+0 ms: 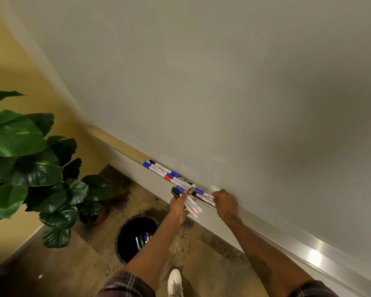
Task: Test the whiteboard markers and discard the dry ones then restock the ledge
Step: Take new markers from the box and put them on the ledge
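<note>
Head view is showing the pair of markers (202, 194), one blue-capped and one black-capped, lying on the ledge (266, 224) with their caps pointing away from the right grip (227, 203) and their tail ends under its fingertips. That grip is curling down onto those tails and seems to be pinching them; which of the two it is actually holding is too small to tell. Their long axis is running along the ledge, so the coming move looks like a short slide or release along that line, and the right grip is the nearer one for it.

Just to the left of the right grip, the left grip (178, 207) is clamping round a bundle of markers (192, 206), white barrels with black and blue caps fanning out past the thumb, tails pointing toward the ledge edge. Farther out past the left grip, a row of markers (169, 175) in blue, black and red caps is lying end to end on the ledge, against the whiteboard (223, 82).

Below the left grip, a black bin (124, 251) is standing on the floor with discarded markers (143, 239) in it, which suggests restocking is well under way. Beyond it, a leafy potted plant (30, 157) is sitting.
</note>
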Tool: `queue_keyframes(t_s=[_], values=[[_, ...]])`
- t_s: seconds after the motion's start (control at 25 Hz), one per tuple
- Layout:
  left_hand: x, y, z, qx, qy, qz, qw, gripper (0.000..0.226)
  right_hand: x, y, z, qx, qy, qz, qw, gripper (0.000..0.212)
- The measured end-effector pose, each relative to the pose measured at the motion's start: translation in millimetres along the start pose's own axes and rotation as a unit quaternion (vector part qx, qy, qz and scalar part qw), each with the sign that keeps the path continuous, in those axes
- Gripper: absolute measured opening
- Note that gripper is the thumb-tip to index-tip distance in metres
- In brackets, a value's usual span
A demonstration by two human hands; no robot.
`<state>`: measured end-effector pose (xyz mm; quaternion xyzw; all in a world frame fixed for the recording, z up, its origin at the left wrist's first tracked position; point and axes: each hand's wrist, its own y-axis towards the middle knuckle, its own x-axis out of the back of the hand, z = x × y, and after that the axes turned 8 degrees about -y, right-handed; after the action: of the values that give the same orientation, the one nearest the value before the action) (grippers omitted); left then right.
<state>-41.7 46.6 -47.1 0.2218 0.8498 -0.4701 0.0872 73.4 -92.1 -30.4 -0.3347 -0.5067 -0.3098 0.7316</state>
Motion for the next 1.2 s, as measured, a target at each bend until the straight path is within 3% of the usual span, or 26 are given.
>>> queue_keyframes(t_s=[0.6,1.04,1.2], values=[[32.2,47.8,-27.1,0.06,0.006,0.001,0.998,0.035,-55.4,30.2,24.5,-0.035,-0.103,-0.019,0.994,0.034],[27.4,51.1,-23.5,0.084,-0.033,0.034,0.995,0.03,-69.9,33.9,21.8,-0.03,-0.076,0.004,0.997,0.03],[19.3,45.7,-20.9,0.098,-0.052,0.043,0.993,0.029,-66.1,27.4,20.1,-0.008,-0.064,-0.036,0.997,0.028]])
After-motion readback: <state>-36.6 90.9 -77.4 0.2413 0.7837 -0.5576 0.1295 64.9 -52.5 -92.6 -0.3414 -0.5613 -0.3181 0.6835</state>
